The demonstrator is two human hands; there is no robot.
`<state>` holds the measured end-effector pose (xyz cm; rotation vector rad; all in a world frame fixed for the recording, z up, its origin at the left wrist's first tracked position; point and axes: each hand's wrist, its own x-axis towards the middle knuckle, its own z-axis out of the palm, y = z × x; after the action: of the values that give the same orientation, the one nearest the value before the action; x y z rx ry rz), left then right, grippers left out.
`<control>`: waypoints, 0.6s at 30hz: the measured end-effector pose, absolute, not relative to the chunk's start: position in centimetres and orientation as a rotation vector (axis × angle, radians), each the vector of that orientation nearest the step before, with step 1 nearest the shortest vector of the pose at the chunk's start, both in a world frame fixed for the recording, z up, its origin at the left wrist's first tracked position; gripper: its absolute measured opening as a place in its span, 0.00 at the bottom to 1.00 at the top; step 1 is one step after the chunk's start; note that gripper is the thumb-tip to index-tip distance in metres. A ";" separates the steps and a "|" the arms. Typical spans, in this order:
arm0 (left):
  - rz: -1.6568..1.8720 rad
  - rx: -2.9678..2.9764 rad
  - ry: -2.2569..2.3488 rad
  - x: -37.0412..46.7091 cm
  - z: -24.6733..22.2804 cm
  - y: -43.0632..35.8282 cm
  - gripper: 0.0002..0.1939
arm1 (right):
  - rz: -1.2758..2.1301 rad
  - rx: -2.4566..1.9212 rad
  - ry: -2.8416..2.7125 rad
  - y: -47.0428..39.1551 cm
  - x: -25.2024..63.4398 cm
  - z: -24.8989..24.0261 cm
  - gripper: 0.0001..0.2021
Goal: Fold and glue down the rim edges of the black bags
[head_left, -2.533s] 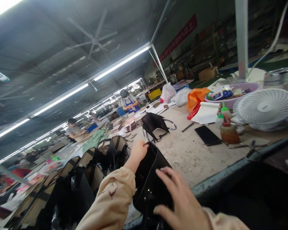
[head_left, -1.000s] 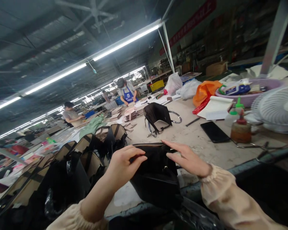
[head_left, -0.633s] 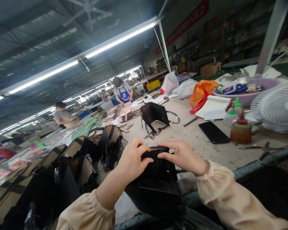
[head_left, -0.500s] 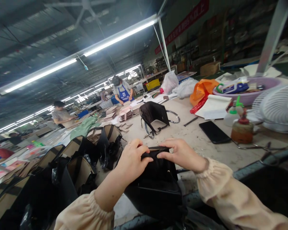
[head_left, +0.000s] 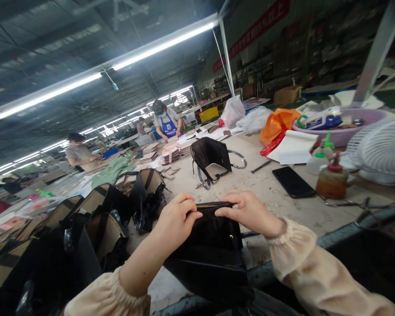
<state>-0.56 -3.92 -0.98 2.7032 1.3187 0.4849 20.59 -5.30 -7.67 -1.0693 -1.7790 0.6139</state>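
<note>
A black handbag (head_left: pixel 213 263) stands at the near edge of the worktable, its top rim between my two hands. My left hand (head_left: pixel 177 221) pinches the rim at its left end, thumb on the near side and fingers curled over the far side. At the right end, my right hand (head_left: pixel 246 210) grips the same rim between thumb and fingers. A small gold-coloured metal piece shows on the bag's near side below my right hand. Just beyond my hands lies another black bag (head_left: pixel 212 160) on its side, with plastic-wrapped handles.
Several unfinished black bags (head_left: pixel 98 237) crowd the left. To the right are a phone (head_left: pixel 293 181), an orange-brown bottle (head_left: pixel 332 182), a white fan (head_left: pixel 382 149), a notepad (head_left: pixel 292 147) and a purple basin (head_left: pixel 345 131). Stacked pieces (head_left: pixel 170 155) lie farther off, near a person in a blue apron (head_left: pixel 167 125).
My left hand has slid left along the bag's rim, so more rim shows between the hands. My right hand stays nearly in place, still gripping.
</note>
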 end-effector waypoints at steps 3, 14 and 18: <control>0.413 2.718 1.318 -0.5 -1.1 -3.9 0.07 | 0.576 -1.065 -1.772 -5.4 20.5 -7.6 0.06; 0.306 2.812 1.510 0.1 -1.1 -3.9 0.08 | 0.373 -1.077 -1.836 -5.5 19.9 -7.5 0.10; 0.326 2.814 1.501 0.2 -1.0 -4.0 0.09 | 0.324 -1.114 -1.857 -5.5 20.0 -7.4 0.11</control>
<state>0.20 -4.01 -1.02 2.8144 1.5012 0.3265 20.03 -5.51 -7.39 -1.1137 -1.8572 0.3243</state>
